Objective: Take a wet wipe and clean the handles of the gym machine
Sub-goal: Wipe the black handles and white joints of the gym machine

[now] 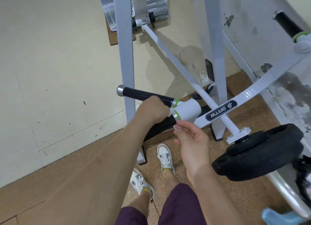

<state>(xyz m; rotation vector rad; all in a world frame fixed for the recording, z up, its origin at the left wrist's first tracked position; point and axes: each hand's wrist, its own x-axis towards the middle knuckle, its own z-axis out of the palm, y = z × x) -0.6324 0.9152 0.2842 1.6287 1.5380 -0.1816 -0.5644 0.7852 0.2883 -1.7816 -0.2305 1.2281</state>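
L hand [151, 110] fingers clamped on wet wipe [170, 113], pressed to black handle [139, 94] by its green-ringed hub end. Handle lies roughly level, long axis sideways, silver cap twd wall. R hand [190, 140] loose, fingers apart, just beside hub. Grey upright [125, 56] behind handle; weight plates [260, 150] at R.

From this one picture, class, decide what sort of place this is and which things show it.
Probably a gym: a white machine arm loaded with black weight plates, black-grip handles, and a cork-like floor. The left hand holds a wipe on one handle.
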